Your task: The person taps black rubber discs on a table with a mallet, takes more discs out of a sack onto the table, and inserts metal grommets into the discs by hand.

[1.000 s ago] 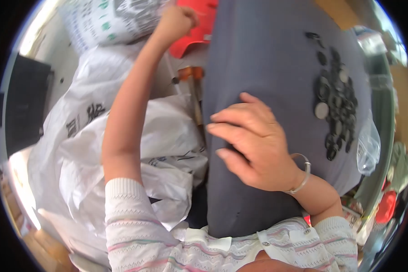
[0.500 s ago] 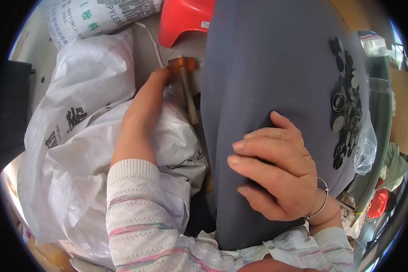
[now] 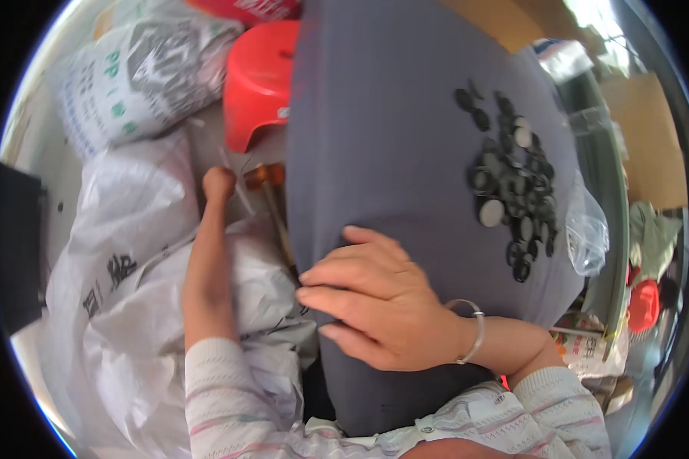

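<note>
My left hand is low at the left, over the floor, closed like a fist. Its fingers face away, so what they hold, if anything, is hidden. Just to its right, apart from it, is a mallet with an orange head and a pale wooden handle. My right hand, with a bracelet at the wrist, lies palm down on the grey cloth, fingers slightly bent and apart. It holds nothing. Farther right on the cloth lies a heap of small black round pieces, with a few whitish discs among them.
White woven sacks fill the left side, with a printed sack behind. A red plastic stool stands beyond the mallet. Clear plastic film lies at the cloth's right edge, near cardboard.
The view has swung, shifting the cloth and black pieces left. My left hand has moved away from the mallet head to its left. My right hand stays on the cloth, nearer its left edge.
</note>
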Demonstrator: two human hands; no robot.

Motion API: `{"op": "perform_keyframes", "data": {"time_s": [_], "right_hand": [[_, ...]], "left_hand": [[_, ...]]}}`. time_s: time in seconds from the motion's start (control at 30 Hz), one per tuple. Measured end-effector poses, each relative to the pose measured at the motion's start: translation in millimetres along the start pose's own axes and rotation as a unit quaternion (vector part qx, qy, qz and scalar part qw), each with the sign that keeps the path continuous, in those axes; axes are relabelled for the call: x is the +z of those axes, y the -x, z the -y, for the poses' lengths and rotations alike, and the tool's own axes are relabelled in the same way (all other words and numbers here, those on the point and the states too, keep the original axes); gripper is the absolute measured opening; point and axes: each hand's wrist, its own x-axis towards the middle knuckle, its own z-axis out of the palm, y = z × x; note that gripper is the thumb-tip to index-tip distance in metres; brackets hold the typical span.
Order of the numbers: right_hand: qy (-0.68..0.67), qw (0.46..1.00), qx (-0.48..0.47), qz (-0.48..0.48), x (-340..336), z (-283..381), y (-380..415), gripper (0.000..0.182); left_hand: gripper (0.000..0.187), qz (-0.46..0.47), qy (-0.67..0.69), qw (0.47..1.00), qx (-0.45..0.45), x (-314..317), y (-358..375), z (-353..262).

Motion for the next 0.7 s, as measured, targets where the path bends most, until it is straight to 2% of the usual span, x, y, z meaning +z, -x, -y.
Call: {"op": "perform_keyframes", "data": {"time_s": [0.03, 0.07, 0.1, 0.17, 0.23, 0.3, 0.4, 0.43, 0.53, 0.6, 0.67, 0.7], "right_hand": [[-0.010, 1.000, -0.010, -0.016, 1.7, -1.0, 0.0, 0.031], [-0.015, 1.000, -0.010, -0.022, 2.6, -0.2, 0.6, 0.029], [-0.008, 1.000, -0.012, -0.026, 2.2, -0.1, 0.7, 0.029], [-0.009, 1.000, -0.016, -0.024, 3.6, -0.2, 1.1, 0.029], [-0.001, 1.000, -0.018, -0.022, 4.1, -0.7, 1.4, 0.027], [0.007, 0.999, -0.027, -0.026, 4.6, -0.5, 3.8, 0.026], [0.017, 0.998, -0.046, -0.034, 6.8, -2.6, 8.1, 0.027], [0.019, 0.998, -0.051, -0.035, 6.8, -3.7, 9.8, 0.029], [0.044, 0.996, -0.067, -0.036, 1.9, -5.7, 11.4, 0.030], [0.018, 0.997, -0.068, -0.042, 3.1, -8.6, 12.7, 0.028], [0.021, 0.996, -0.072, -0.042, 3.1, -9.1, 13.1, 0.025], [0.019, 0.997, -0.071, -0.038, 3.3, -10.2, 11.6, 0.025]], "left_hand": [[0.016, -0.008, 0.112, 0.994, -0.001, -25.5, 7.2, -17.2], [0.013, -0.044, 0.265, 0.962, 0.042, -46.7, 14.0, -37.4], [0.011, -0.078, 0.409, 0.906, 0.078, -71.9, 24.8, -57.5], [0.009, -0.083, 0.521, 0.836, 0.150, -144.7, 77.6, -132.4], [0.009, -0.004, 0.569, 0.786, 0.240, -197.4, 132.7, -193.2], [0.009, 0.050, 0.533, 0.752, 0.384, -217.6, 173.8, -243.4], [0.011, 0.157, 0.386, 0.805, 0.422, -213.6, 209.7, -296.2], [0.013, 0.194, 0.338, 0.817, 0.424, -206.4, 208.3, -305.8], [0.016, 0.071, 0.399, 0.824, 0.396, -200.4, 204.3, -299.6], [0.016, -0.086, 0.491, 0.815, 0.295, -198.5, 173.3, -268.5], [0.013, -0.175, 0.548, 0.796, 0.187, -163.3, 117.8, -214.9], [0.017, -0.248, 0.314, 0.911, 0.098, -126.7, 77.1, -176.3]]}}
